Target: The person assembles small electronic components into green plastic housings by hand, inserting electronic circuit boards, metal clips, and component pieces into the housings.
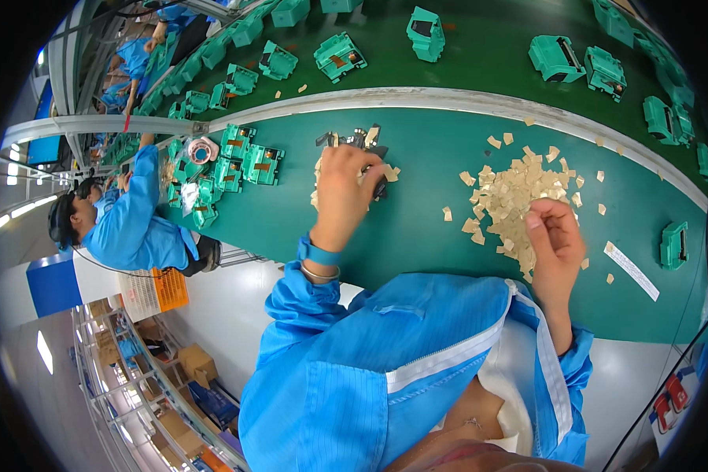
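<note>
My left hand [342,187] is over a small heap of black parts [377,153] mixed with tan pieces, its fingers curled down into the heap. Whatever lies between those fingertips is hidden. At the near right edge of a loose pile of small tan square pieces [519,189], my right hand [557,240] has its thumb and fingers drawn together in a pinch. Anything in that pinch is too small to make out. Several tan pieces lie scattered around the pile on the green work surface [425,212].
Green plastic housings [263,165] stand grouped at the left beside a tape roll [202,150]. Across a pale rail [417,97], more housings [340,57] sit on a green belt. A white paper strip [632,271] and one housing [673,245] lie at right. A person in blue [138,224] works at left.
</note>
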A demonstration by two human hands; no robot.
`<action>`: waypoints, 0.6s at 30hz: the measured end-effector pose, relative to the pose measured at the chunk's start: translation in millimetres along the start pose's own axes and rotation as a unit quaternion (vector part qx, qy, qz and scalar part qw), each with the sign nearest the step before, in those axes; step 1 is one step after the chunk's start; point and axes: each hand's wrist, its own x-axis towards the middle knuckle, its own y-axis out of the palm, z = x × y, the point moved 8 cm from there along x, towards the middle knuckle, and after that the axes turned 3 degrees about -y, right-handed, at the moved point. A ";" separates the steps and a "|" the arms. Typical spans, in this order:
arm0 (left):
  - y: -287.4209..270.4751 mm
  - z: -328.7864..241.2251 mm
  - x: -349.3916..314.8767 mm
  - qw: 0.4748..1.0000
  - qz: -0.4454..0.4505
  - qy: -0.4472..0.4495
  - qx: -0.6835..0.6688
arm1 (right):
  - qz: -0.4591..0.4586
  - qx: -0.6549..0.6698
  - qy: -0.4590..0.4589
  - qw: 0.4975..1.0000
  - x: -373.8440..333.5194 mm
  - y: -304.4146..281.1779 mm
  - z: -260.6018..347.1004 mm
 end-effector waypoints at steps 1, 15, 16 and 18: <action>5.2 0.2 -6.6 1.000 0.000 -0.001 0.000 | 0.001 -0.001 0.000 1.000 -2.0 2.9 0.1; 6.4 57.3 -25.7 0.933 0.046 -0.274 -0.227 | 0.103 -0.046 0.002 0.994 -3.0 41.6 -0.2; 5.1 61.1 -27.2 0.919 0.033 -0.286 -0.268 | 0.104 -0.046 0.003 0.994 -2.7 46.5 0.0; 2.7 62.9 -29.3 0.903 0.019 -0.298 -0.309 | 0.130 -0.034 0.050 0.990 -4.2 59.5 -6.7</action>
